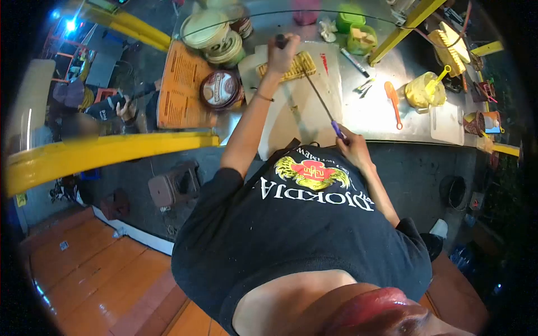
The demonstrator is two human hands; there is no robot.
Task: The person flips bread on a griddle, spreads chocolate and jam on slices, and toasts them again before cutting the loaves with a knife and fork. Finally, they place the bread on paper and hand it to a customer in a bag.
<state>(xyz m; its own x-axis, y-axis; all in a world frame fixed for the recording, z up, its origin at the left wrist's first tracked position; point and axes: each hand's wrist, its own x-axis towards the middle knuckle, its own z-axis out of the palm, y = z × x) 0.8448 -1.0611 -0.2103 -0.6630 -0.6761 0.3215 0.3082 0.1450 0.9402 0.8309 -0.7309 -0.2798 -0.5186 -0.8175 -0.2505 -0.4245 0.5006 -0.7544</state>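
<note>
My left hand is closed around a black handle; the tool's working end is hidden behind the hand. Just under and beside it lies a yellow slab of food, bread-like with a row of cut lines, on brown paper on the table. My right hand, near the table's front edge, grips the purple handle of a long thin knife or spatula. Its blade slants up and left, its tip meeting the slab's right part.
Left of the paper stand a round tub, white buckets and an orange printed menu. To the right are a marker, an orange spatula, a yellow-smeared tub and a green container. Yellow posts frame the table.
</note>
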